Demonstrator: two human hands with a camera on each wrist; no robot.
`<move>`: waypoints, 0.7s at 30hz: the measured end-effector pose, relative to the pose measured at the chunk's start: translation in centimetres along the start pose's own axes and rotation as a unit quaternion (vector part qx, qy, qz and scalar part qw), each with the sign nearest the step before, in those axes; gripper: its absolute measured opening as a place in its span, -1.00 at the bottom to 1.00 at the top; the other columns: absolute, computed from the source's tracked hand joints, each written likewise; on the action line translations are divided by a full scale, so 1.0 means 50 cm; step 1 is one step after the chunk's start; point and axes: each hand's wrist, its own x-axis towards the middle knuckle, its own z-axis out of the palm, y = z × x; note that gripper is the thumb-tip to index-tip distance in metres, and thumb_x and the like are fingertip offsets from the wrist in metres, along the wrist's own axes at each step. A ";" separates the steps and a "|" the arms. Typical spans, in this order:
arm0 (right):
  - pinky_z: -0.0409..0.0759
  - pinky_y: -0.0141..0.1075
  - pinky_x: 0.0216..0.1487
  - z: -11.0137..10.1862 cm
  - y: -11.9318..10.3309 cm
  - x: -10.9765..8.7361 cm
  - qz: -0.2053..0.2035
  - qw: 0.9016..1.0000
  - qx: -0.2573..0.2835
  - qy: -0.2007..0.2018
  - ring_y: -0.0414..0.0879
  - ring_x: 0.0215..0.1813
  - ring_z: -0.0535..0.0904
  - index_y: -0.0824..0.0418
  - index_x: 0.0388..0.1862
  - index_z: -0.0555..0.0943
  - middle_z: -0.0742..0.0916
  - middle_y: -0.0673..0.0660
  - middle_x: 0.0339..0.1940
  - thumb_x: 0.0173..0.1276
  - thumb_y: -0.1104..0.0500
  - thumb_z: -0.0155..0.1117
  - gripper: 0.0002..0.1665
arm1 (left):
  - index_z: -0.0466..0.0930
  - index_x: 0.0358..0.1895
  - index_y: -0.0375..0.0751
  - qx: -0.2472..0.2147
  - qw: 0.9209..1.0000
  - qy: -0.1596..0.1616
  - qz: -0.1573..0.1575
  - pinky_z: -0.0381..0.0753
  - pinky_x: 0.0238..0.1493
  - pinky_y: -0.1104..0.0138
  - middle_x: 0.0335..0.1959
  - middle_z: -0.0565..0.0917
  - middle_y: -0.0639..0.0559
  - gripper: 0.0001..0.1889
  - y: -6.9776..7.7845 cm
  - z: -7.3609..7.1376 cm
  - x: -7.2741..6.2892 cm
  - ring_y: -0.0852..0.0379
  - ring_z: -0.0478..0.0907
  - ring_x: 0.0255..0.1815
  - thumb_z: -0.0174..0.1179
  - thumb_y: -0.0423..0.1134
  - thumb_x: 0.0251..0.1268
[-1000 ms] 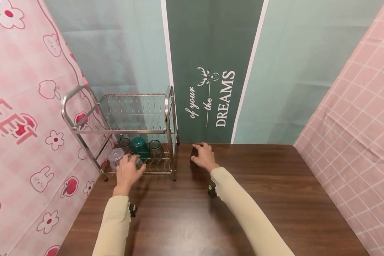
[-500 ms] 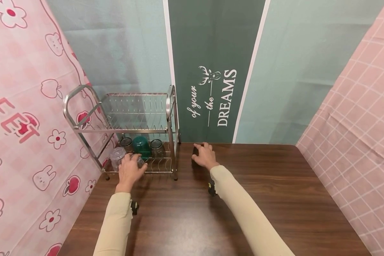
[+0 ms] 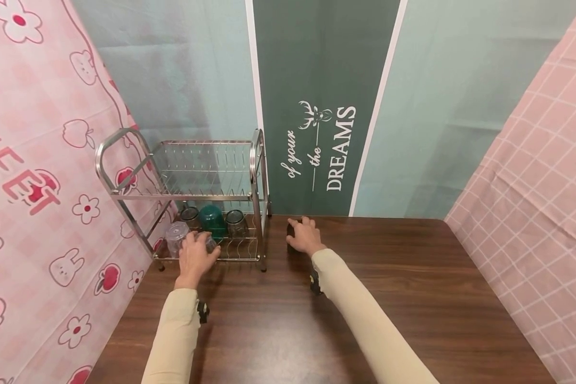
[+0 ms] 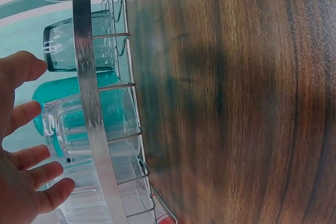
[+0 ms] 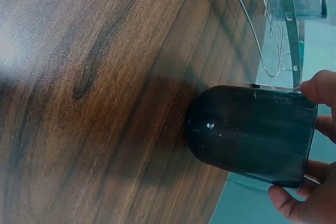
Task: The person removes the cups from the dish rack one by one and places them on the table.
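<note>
My left hand (image 3: 195, 260) reaches to the lower tier of a steel dish rack (image 3: 182, 197), its fingers spread and loosely bent. In the left wrist view its fingertips lie right by the upturned base of a clear glass (image 4: 71, 135). Beside that glass, on the same tier, sit a clear cup (image 3: 176, 236), a teal cup (image 3: 211, 218) and two smoky grey glasses, one being the right-hand glass (image 3: 236, 223). Right of the rack, my right hand (image 3: 307, 237) grips a dark round-bottomed cup (image 5: 252, 135) from above, thumb and fingers at its rim. The cup is upright, close over the tabletop.
The rack's upper tier (image 3: 201, 170) holds nothing visible. A steel bar (image 4: 86, 77) runs in front of the glasses. The brown wooden table (image 3: 389, 298) stretches right and toward me. Printed cloths hang behind and at both sides, including a pink gridded cloth (image 3: 533, 176).
Both hands stay in nearly the same places. My right hand, with the dark cup, shifts very slightly; the view itself also moves a little.
</note>
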 end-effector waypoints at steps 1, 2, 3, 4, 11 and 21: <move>0.35 0.12 0.03 0.001 -0.001 0.001 0.000 1.000 -0.004 -0.001 0.26 0.27 0.18 0.07 0.37 0.34 0.29 0.37 0.32 0.28 0.01 0.16 -0.34 | 0.46 0.11 -0.29 0.000 1.000 0.002 0.000 0.29 -0.06 -0.19 0.17 0.25 -0.44 -0.47 0.000 0.000 0.001 -0.40 0.25 0.09 0.25 -0.09 0.09; 0.35 0.13 0.03 0.001 -0.001 0.002 -0.001 1.000 -0.005 -0.003 0.26 0.27 0.18 0.07 0.37 0.34 0.29 0.37 0.32 0.27 0.01 0.16 -0.34 | 0.46 0.11 -0.29 0.000 1.000 0.002 -0.001 0.29 -0.06 -0.19 0.17 0.25 -0.45 -0.47 0.000 0.001 0.001 -0.41 0.25 0.09 0.25 -0.09 0.08; 0.35 0.13 0.03 0.002 -0.001 0.003 -0.002 1.000 -0.006 -0.004 0.27 0.27 0.18 0.07 0.37 0.34 0.28 0.37 0.32 0.27 0.01 0.15 -0.34 | 0.45 0.12 -0.29 0.000 1.000 0.001 -0.003 0.29 -0.05 -0.19 0.17 0.25 -0.45 -0.47 0.000 0.001 0.002 -0.41 0.25 0.09 0.25 -0.09 0.09; 0.35 0.13 0.03 0.003 0.000 0.004 -0.002 1.000 -0.007 -0.005 0.27 0.28 0.18 0.07 0.37 0.33 0.28 0.37 0.33 0.28 0.01 0.14 -0.34 | 0.45 0.13 -0.29 -0.001 1.000 -0.001 -0.004 0.28 -0.05 -0.20 0.17 0.24 -0.46 -0.46 0.000 0.000 0.003 -0.41 0.24 0.08 0.25 -0.09 0.09; 0.32 0.14 0.06 0.003 0.004 0.004 0.003 1.000 -0.011 -0.019 0.29 0.31 0.14 0.07 0.40 0.29 0.24 0.39 0.35 0.32 0.01 0.10 -0.34 | 0.40 0.18 -0.32 -0.008 1.000 -0.019 -0.013 0.25 -0.01 -0.22 0.20 0.20 -0.47 -0.43 -0.002 0.007 0.008 -0.42 0.22 0.10 0.23 -0.10 0.12; 0.35 0.12 0.05 0.007 0.004 0.004 0.002 1.000 -0.005 -0.019 0.27 0.32 0.13 0.04 0.41 0.27 0.24 0.37 0.36 0.33 -0.01 0.10 -0.33 | 0.33 0.22 -0.32 -0.007 0.999 -0.029 -0.038 0.22 0.04 -0.21 0.19 0.18 -0.46 -0.41 -0.010 0.018 0.019 -0.41 0.19 0.14 0.21 -0.15 0.13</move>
